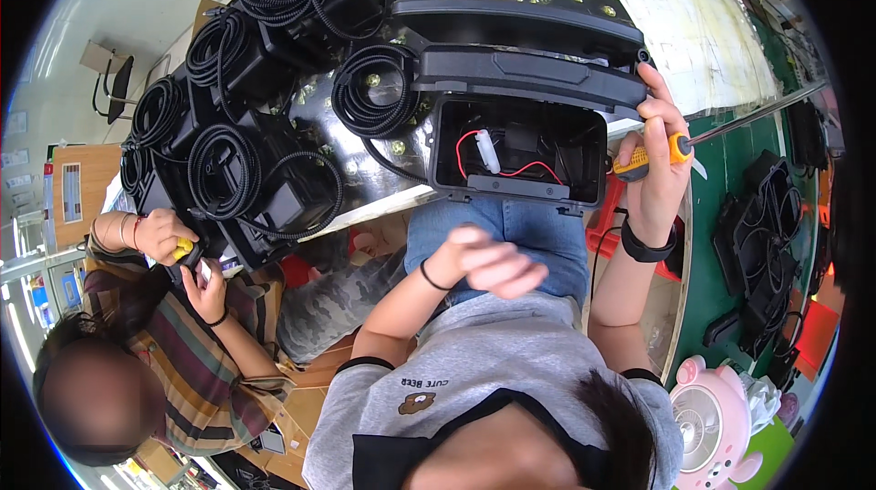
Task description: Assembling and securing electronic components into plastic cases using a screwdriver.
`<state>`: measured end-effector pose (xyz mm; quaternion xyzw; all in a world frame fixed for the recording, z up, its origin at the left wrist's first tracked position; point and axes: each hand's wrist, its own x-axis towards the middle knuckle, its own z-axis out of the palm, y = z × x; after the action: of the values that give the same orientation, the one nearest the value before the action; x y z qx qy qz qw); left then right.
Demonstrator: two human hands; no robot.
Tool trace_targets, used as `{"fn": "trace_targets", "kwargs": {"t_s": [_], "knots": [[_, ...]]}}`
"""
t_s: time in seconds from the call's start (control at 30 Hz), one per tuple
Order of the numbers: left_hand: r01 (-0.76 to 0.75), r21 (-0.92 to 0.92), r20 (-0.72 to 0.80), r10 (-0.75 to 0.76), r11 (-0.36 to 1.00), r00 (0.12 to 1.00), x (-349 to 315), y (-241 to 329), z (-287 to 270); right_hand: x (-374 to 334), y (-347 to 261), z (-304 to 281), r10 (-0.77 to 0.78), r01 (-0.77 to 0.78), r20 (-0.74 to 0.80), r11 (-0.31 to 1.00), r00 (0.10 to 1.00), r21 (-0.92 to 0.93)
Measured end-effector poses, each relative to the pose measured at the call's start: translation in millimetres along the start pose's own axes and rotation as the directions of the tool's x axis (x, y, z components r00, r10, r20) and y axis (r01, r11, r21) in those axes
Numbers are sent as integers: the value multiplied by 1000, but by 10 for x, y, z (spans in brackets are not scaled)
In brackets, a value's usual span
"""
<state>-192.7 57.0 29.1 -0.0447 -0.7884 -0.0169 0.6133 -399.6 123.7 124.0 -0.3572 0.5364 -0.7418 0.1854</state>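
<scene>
In front of me at the table edge stands a black plastic box, its lid raised on the far side. Inside lie a red wire and a white cylindrical piece. My right hand is closed round the yellow-and-black handle of a screwdriver, its shaft pointing right and away. Fingers of this hand reach up to the lid's right end. My left hand hovers over my lap, just nearer than the box; its fingers are smeared by motion, and no held thing shows.
Coiled black corrugated cables and more black boxes crowd the table's left side. At left, a co-worker's hands hold a yellow-handled tool. More black parts lie on a green surface at right, near a pink fan.
</scene>
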Motion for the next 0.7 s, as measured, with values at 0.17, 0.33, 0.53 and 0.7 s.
{"fn": "trace_targets", "kwargs": {"t_s": [0.17,0.33,0.53,0.7], "knots": [[573,92,-147,-558,814,817,-170,-44,-136,-20,-88,-46,54,-53,20,998,998,-25],[803,-231,-131,-836,549,533,-89,-88,-21,-32,-126,-85,40,-28,94,991,995,-128],[818,-334,-83,-879,469,470,-11,-245,35,-110,-172,-51,88,-66,77,967,993,-248],[879,-241,8,-905,411,426,186,-387,41,-142,-177,124,-63,85,57,760,996,-644]]}}
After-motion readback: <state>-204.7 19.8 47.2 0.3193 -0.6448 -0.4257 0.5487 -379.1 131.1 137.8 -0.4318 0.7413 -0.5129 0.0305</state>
